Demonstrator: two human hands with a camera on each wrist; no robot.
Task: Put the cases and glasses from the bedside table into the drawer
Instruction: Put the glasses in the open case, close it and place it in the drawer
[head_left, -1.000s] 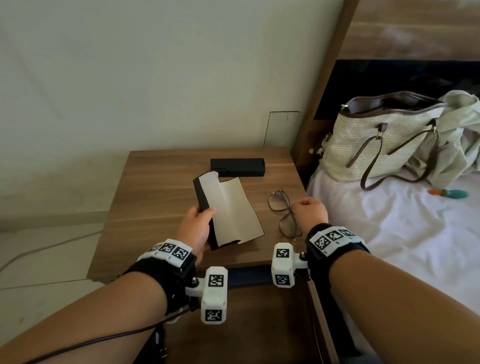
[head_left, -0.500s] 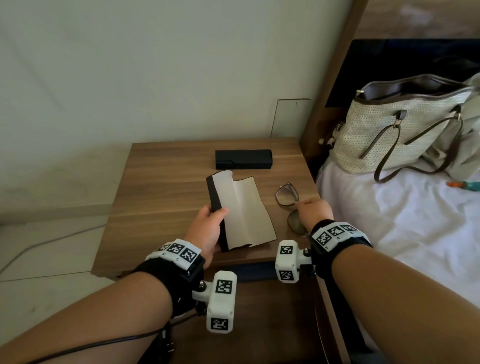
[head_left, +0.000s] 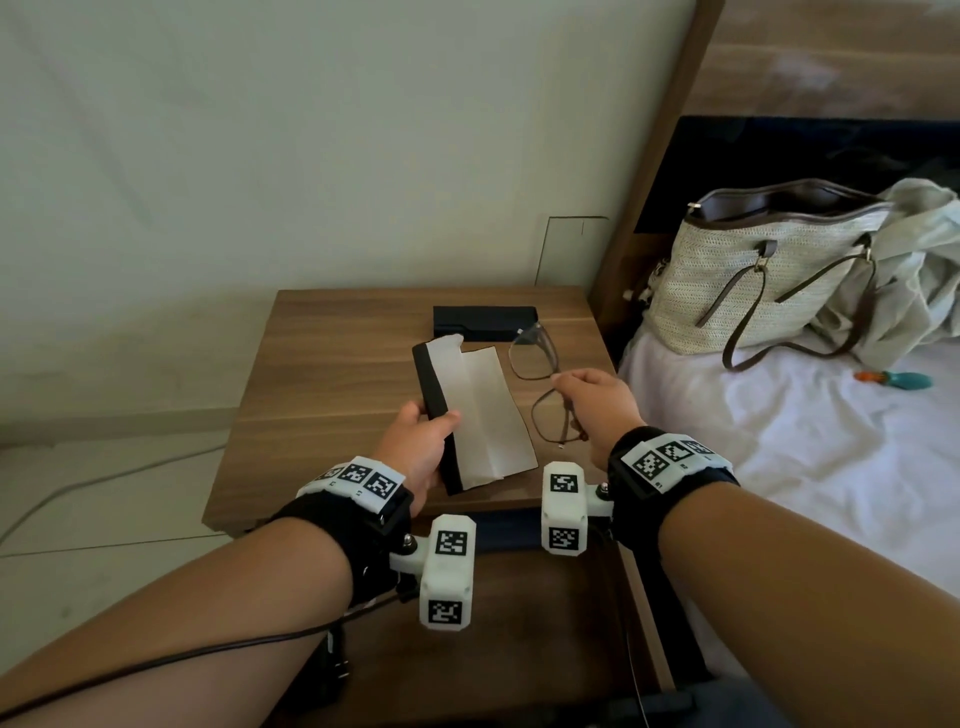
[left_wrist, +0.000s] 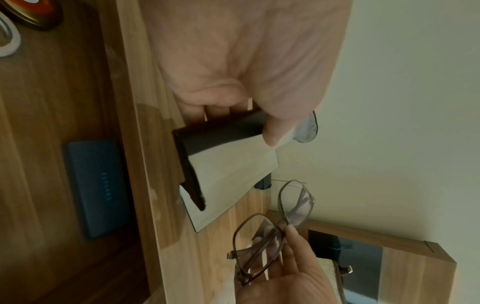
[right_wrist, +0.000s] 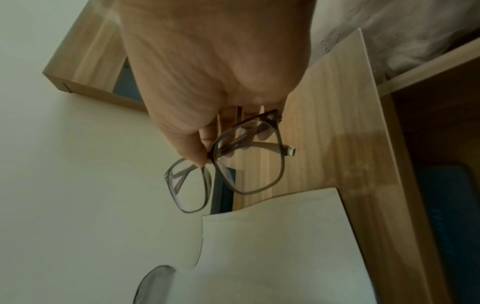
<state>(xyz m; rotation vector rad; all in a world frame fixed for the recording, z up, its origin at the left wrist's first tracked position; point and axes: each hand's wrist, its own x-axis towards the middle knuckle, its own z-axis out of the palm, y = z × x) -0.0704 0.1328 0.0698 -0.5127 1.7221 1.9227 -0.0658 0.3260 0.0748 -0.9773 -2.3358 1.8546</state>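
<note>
My left hand (head_left: 421, 431) grips an opened black glasses case (head_left: 470, 415) with a pale lining, holding it just above the bedside table (head_left: 332, 364). The same case (left_wrist: 221, 156) fills the left wrist view, thumb on its flap. My right hand (head_left: 597, 405) pinches folded brown-framed glasses (head_left: 540, 384) at the bridge, lifted off the table beside the case. In the right wrist view the glasses (right_wrist: 233, 164) hang from my fingertips. A second, closed black case (head_left: 483, 322) lies at the back of the table. Below the tabletop the drawer (left_wrist: 52, 144) stands open with a blue case (left_wrist: 96, 187) inside.
A woven handbag (head_left: 753, 270) and crumpled cloth (head_left: 919, 260) sit on the white bed (head_left: 779, 441) to the right. A wooden headboard (head_left: 675, 130) rises behind. The wall stands close behind the table. A white cable coil (left_wrist: 7, 39) lies in the drawer.
My right hand has lifted the glasses off the table and moved them up toward the open case. The left hand keeps holding the case in the same spot.
</note>
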